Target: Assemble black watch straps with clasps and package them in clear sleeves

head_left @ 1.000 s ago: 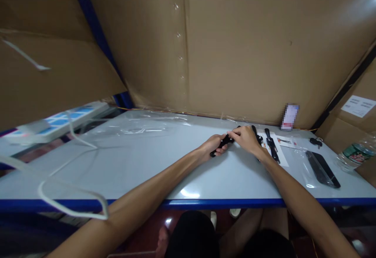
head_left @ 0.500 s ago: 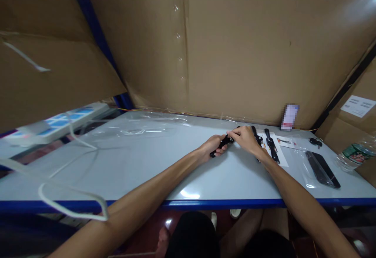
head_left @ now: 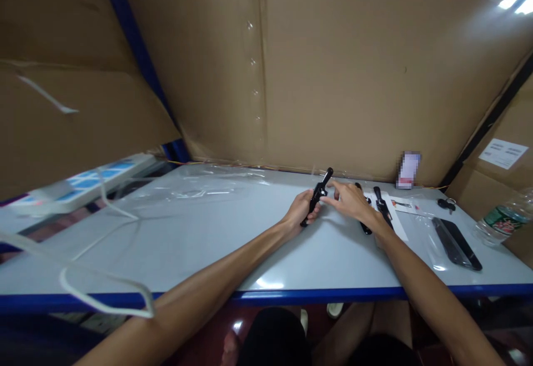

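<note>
My left hand (head_left: 300,209) is wrapped round the lower handle of a black spokeshave (head_left: 320,190), which is tilted up above the table. The upper handle points away and to the right. My right hand (head_left: 350,201) is beside its middle, thumb and forefinger apart; whether a fingertip touches the small knobs there I cannot tell. A second black spokeshave (head_left: 366,229) lies partly hidden behind my right hand. Past my right wrist, a third spokeshave (head_left: 381,202) rests on a white printed sheet (head_left: 398,224).
A dark flat object in clear plastic (head_left: 457,244), keys (head_left: 447,205) and a plastic bottle (head_left: 499,224) are on the right. A phone (head_left: 408,170) leans against the cardboard wall (head_left: 333,77). A power strip (head_left: 100,180) and white cable (head_left: 104,302) are on the left.
My right hand has drawn back slightly from the spokeshave, and its fingers have spread. The upper handle now shows, pointing up more steeply. My left hand keeps its hold.
</note>
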Motion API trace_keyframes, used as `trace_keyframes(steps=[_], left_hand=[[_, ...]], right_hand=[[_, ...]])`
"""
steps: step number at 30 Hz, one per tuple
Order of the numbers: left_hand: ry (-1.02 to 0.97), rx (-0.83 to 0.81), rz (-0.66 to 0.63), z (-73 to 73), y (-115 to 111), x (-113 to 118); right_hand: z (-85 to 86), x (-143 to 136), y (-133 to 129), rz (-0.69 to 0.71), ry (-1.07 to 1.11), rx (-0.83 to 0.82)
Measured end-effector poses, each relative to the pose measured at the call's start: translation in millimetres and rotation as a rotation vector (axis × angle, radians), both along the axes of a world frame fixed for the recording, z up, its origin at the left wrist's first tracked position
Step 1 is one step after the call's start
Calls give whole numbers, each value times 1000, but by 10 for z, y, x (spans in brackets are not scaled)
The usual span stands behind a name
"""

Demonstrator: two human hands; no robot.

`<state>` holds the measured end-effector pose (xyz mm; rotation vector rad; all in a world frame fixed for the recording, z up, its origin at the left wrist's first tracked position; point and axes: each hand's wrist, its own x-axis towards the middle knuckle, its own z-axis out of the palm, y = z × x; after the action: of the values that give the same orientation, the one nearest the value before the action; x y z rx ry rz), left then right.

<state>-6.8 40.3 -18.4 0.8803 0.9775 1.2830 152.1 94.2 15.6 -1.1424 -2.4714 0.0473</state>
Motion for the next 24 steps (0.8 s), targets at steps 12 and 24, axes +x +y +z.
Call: trace_keyframes(steps=[12,24], left_hand=[[64,107,62,-50,32,-1],[170,165,70,-146,38,-40]], right_hand=[[-41,-32,-69,50,-73,124],[-109,-92,-138,-6,-51,98]])
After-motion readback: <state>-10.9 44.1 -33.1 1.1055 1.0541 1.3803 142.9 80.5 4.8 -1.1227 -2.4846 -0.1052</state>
